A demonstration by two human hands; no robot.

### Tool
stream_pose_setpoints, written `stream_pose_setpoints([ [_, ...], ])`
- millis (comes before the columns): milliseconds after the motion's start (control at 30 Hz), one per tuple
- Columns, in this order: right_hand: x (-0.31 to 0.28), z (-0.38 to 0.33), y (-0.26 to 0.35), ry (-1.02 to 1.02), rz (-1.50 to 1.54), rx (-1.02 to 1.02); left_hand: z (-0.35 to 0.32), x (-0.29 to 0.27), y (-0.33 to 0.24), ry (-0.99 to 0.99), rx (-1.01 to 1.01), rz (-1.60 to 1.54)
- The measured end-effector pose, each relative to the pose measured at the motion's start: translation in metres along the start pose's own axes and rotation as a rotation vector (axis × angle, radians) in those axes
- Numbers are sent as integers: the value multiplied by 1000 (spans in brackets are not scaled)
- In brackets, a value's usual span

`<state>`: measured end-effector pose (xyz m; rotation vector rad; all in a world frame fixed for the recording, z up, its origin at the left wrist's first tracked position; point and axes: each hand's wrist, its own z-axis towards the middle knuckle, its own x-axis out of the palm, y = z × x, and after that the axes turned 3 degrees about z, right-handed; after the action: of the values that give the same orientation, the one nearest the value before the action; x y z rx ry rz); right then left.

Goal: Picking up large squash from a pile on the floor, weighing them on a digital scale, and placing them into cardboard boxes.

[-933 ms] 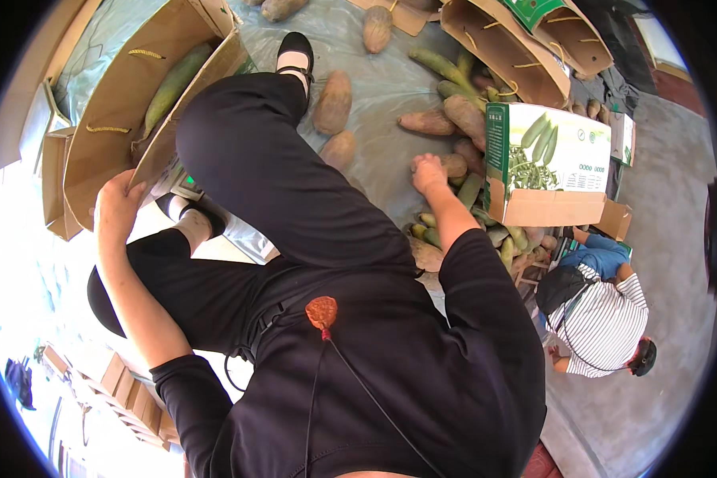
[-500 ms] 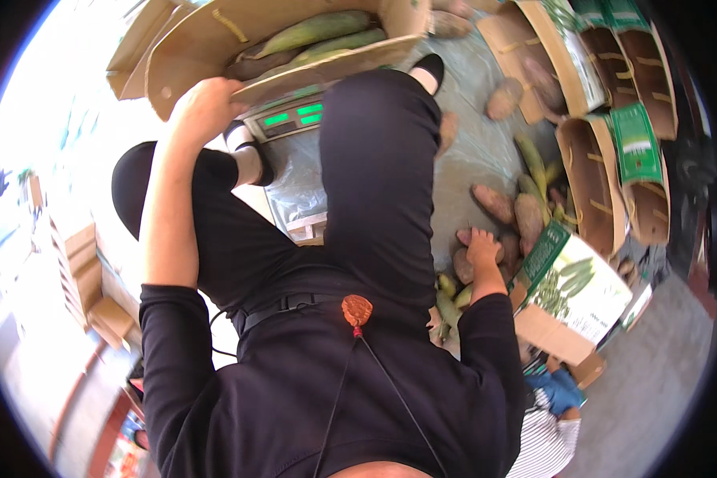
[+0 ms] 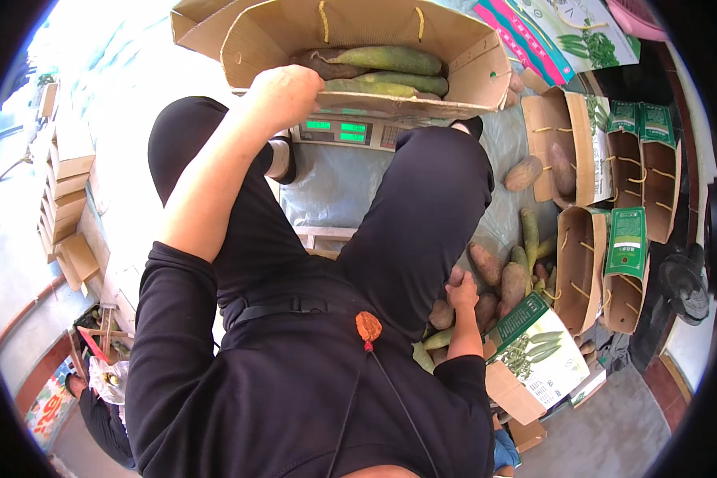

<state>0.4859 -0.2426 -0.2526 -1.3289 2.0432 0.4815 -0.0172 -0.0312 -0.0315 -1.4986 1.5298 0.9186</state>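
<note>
A brown cardboard carton [image 3: 366,32] with rope handles holds several long green radishes [image 3: 386,58]. It rests on a digital scale [image 3: 350,134] with lit green displays. My left hand [image 3: 283,94] grips the carton's near rim at the left, fingers closed over the edge. Down at my right side, my right hand [image 3: 464,296] has its fingers closed around a small reddish sweet potato [image 3: 456,276], partly covered by them. Around that hand lie more sweet potatoes [image 3: 486,263] and green radishes [image 3: 530,231].
To the right stand several open cartons [image 3: 580,271] with rope handles. A printed white-and-green carton [image 3: 538,358] lies near my right forearm. Clear plastic sheeting [image 3: 327,187] covers the floor between my legs. Folded cardboard [image 3: 68,191] is stacked far left; another person [image 3: 103,414] is at lower left.
The view has shifted, so the carton and scale appear further right. My left hand has moved along the carton's near rim. My right hand stays at the sweet potato pile.
</note>
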Motion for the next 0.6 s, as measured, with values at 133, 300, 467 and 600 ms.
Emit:
stream_pose_setpoints([
  [133, -29, 18, 15, -105, 532, -95, -6, -8, -5, 15, 19, -7],
  [300, -153, -8, 100, -303, 878, -511, -12, -9, 3, -1, 10, -24],
  [467, -275, -63, 182, -457, 1022, -966, -16, -11, 15, -23, 17, -73],
  [600, -331, -99, 252, -499, 1001, -1148, -18, -13, 19, -40, 13, -94],
])
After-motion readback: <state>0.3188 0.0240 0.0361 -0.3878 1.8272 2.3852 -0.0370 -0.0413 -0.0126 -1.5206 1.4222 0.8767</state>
